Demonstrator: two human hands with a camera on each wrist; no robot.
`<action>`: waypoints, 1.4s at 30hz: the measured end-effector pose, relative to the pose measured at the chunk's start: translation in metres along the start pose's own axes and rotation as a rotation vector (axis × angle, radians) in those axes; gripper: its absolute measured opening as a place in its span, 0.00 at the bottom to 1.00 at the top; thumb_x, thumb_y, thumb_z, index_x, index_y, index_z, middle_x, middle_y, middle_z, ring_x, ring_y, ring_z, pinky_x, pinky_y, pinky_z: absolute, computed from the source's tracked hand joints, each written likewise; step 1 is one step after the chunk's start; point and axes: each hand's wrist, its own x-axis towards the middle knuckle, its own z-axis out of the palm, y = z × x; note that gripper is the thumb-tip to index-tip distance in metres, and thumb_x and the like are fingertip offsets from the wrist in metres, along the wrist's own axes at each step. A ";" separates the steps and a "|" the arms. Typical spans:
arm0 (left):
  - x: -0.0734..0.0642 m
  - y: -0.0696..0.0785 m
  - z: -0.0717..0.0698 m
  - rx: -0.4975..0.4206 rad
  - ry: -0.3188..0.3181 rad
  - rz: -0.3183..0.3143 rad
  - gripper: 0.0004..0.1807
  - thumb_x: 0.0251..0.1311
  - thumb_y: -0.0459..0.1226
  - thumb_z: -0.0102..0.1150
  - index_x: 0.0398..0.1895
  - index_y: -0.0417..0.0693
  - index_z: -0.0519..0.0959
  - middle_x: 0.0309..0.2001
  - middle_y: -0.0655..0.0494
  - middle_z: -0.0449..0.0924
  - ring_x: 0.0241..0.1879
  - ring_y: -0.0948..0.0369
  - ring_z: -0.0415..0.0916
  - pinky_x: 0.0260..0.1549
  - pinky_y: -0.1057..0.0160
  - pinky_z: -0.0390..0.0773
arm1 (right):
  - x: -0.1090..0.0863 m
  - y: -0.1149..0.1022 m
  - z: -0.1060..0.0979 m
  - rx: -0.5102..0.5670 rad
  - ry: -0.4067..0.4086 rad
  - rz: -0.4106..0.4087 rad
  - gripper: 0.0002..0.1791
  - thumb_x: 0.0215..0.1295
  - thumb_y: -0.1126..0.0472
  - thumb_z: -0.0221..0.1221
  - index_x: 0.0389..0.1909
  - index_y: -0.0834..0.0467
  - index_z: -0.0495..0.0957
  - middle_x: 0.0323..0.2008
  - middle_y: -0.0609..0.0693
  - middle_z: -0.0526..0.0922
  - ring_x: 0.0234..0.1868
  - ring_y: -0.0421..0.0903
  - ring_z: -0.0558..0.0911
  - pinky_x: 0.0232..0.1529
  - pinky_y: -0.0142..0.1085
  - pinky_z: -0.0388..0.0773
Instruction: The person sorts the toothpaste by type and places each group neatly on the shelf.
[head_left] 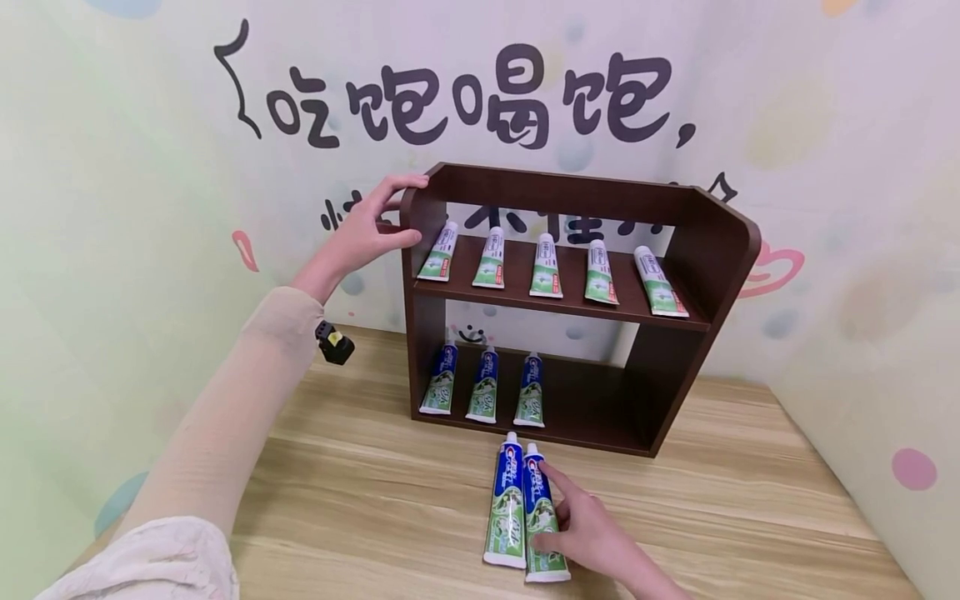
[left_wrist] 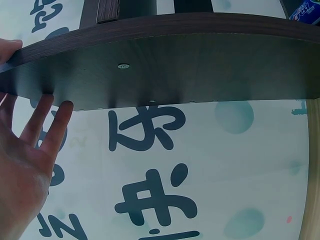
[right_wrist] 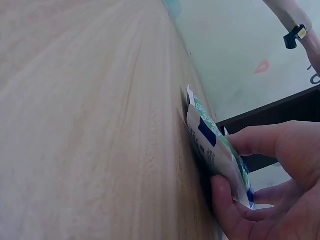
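Note:
My right hand (head_left: 588, 529) grips the right one of two blue-and-green toothpaste tubes lying on the table, thumb and fingers at its sides. This toothpaste tube (head_left: 538, 508) lies close beside the other loose tube (head_left: 507, 508), caps toward the shelf. In the right wrist view, the held tube (right_wrist: 212, 142) is tilted up on its edge between my fingers. At the upper left corner of the dark brown shelf (head_left: 555, 183), my left hand (head_left: 367, 229) holds the side panel, thumb at the front edge. The left wrist view shows fingertips (left_wrist: 64, 107) touching the panel (left_wrist: 200, 70).
Several white-and-green tubes (head_left: 547, 265) stand in a row on the upper tier. Three blue-and-green tubes (head_left: 483, 387) lean on the lower tier's left and middle; bare board (head_left: 592, 408) shows at its right. A printed cloth wall (head_left: 825, 125) stands behind the wooden table (head_left: 360, 500).

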 end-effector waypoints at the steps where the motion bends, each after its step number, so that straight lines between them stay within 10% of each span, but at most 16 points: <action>1: 0.000 0.000 0.000 0.001 0.000 0.001 0.33 0.61 0.29 0.60 0.69 0.46 0.63 0.76 0.53 0.59 0.71 0.44 0.62 0.64 0.43 0.72 | 0.001 0.001 -0.001 0.011 -0.008 0.009 0.56 0.47 0.59 0.75 0.76 0.57 0.55 0.26 0.49 0.80 0.28 0.42 0.77 0.27 0.32 0.74; 24: 0.000 -0.001 0.001 -0.001 0.007 0.008 0.32 0.61 0.28 0.60 0.69 0.45 0.63 0.75 0.52 0.60 0.69 0.43 0.65 0.62 0.45 0.74 | 0.002 0.018 -0.023 0.503 -0.275 0.043 0.55 0.59 0.65 0.67 0.80 0.53 0.41 0.45 0.59 0.82 0.40 0.48 0.85 0.35 0.45 0.86; 42: 0.001 -0.001 0.001 -0.002 0.008 0.015 0.32 0.61 0.29 0.60 0.69 0.44 0.63 0.74 0.53 0.60 0.68 0.44 0.65 0.57 0.60 0.77 | 0.017 0.008 -0.047 0.447 -0.069 -0.020 0.55 0.59 0.62 0.68 0.79 0.45 0.43 0.58 0.69 0.74 0.40 0.48 0.83 0.35 0.41 0.85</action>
